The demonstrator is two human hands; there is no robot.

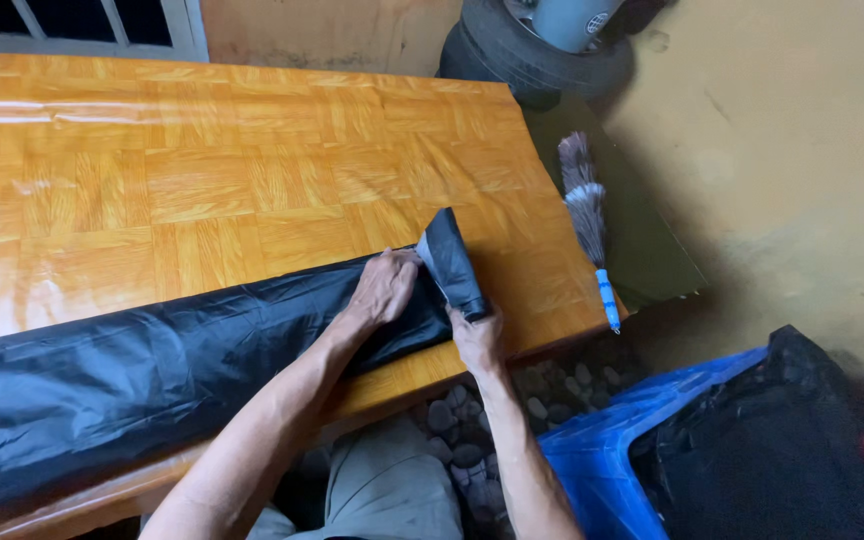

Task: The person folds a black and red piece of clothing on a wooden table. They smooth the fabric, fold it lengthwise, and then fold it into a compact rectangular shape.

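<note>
The wooden parquet surface (pixel 202 170) carries a long black plastic bag (pixel 152 370) lying along its near edge. Your left hand (pixel 384 288) presses flat and open on the bag, while your right hand (pixel 477 338) pinches the folded-up end (pixel 449 262). A feather duster (pixel 589 225) lies at the surface's right edge.
</note>
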